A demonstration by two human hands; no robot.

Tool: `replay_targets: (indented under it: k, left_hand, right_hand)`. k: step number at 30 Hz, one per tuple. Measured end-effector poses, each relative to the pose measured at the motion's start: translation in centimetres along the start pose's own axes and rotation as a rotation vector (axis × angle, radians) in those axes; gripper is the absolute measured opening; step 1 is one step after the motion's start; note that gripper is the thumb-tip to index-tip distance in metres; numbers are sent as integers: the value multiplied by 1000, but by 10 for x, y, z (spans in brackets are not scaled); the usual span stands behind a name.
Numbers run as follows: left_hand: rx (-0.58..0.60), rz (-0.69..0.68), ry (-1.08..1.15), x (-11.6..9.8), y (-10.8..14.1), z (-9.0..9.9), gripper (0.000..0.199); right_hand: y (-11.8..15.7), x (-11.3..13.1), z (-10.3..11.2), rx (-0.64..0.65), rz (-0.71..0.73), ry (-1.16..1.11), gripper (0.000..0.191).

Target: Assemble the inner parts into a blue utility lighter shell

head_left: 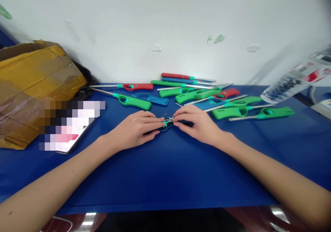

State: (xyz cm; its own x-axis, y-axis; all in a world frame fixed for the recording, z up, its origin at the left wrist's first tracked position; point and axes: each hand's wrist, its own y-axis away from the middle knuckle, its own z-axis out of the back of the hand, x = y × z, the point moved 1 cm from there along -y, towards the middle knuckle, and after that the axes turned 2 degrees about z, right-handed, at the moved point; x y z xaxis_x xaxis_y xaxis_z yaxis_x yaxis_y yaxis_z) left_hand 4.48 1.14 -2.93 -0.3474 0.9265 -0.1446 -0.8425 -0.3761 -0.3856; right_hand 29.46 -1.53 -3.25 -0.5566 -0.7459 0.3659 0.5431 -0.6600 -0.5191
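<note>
Low over the middle of the blue table lies an opened long-necked gas lighter (167, 124), its small teal, black and metal inner parts showing. My left hand (136, 128) is closed round its left end, fingers pressed over the body. From the other side, the thumb and fingertips of my right hand (198, 124) pinch at the lighter's inner metal parts; the exact piece is too small to name. Much of the lighter is hidden beneath my fingers. A tiny metal pin (166, 114) lies just behind it. A blue handle shell (152, 98) rests farther back.
Several green, red and blue lighters (230, 112) are spread along the back. A green lighter (134, 102) and a red one (139, 86) lie back left. A phone (77, 128), partly blurred, sits by a taped carton (38, 87). A water bottle (287, 87) leans at right.
</note>
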Motion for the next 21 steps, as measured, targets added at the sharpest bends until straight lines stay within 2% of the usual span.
replay_targets:
  k: [4, 9, 16, 21]
  left_hand:
    - [3, 3, 1, 0, 0, 0, 35]
    - [6, -34, 11, 2, -1, 0, 34]
    - [-10, -47, 19, 3, -1, -1, 33]
    - [-17, -34, 42, 3, 0, 0, 33]
  right_hand:
    - [0, 1, -1, 0, -25, 10, 9]
    - [-1, 2, 1, 23, -125, -38, 6]
    - [-3, 1, 5, 7, -102, -4, 8]
    - [-2, 3, 1, -1, -153, -62, 6]
